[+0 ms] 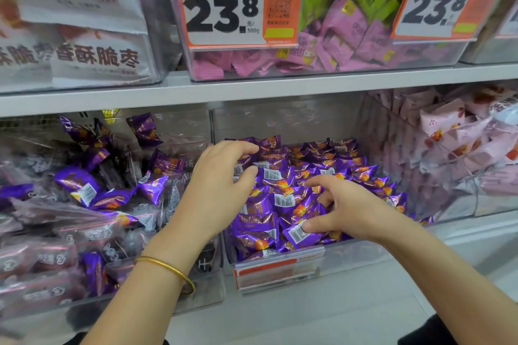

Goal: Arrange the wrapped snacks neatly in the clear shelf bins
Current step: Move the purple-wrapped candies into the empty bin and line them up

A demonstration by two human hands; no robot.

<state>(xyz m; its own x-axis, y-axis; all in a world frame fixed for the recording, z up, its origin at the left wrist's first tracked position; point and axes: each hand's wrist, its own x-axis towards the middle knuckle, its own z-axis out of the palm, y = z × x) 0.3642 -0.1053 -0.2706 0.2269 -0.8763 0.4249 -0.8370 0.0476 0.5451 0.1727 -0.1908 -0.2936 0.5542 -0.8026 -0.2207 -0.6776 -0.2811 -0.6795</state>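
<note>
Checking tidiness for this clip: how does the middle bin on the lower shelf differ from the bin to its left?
The middle bin holds only purple snacks in a fairly even layer; the left bin mixes them with translucent bags in a jumbled heap. The left hand and right hand reach over the middle bin; neither reaches into the left bin. Both bins are clear and sit on the same shelf.
</note>
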